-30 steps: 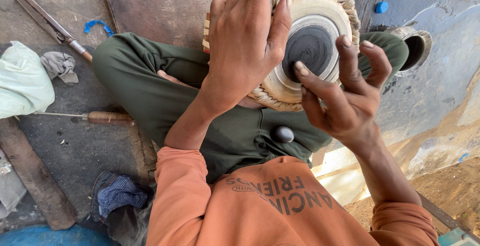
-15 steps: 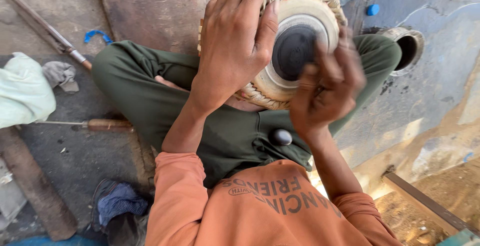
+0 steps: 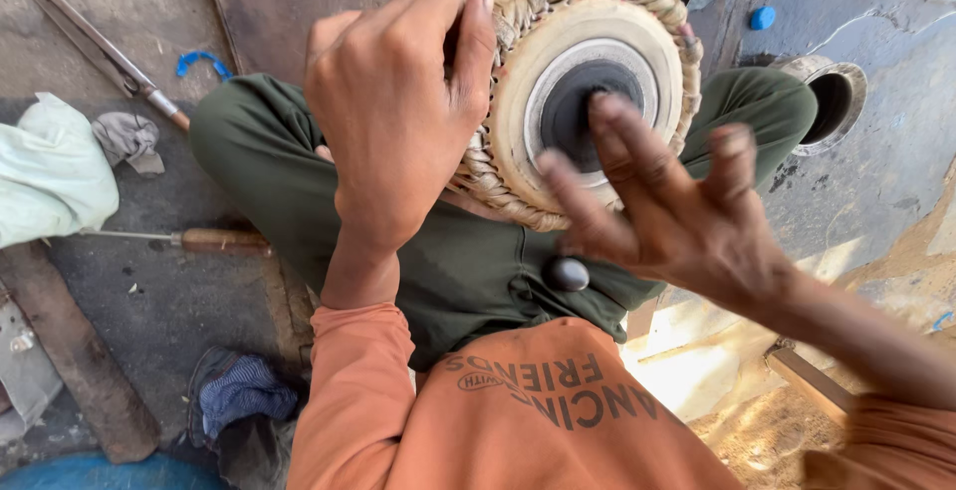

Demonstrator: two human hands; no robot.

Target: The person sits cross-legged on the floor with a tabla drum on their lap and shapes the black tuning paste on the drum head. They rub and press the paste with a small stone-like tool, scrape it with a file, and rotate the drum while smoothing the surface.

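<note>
Nearest, one smooth dark pebble (image 3: 568,273) resting on olive trousers. Right hand (image 3: 687,216) spread wide, gripping nothing, fingertips (image 3: 597,112) over the black centre disc. Left hand (image 3: 393,117) curled around the woven rim of one round drum (image 3: 588,82) on the lap. Farther off, one wooden-handled tool (image 3: 204,240) on grey concrete.

the left hand (image 3: 393,122) and right hand (image 3: 677,211) cover the drum (image 3: 588,82); bare floor (image 3: 169,296) beside the screwdriver (image 3: 199,240) is free.
</note>
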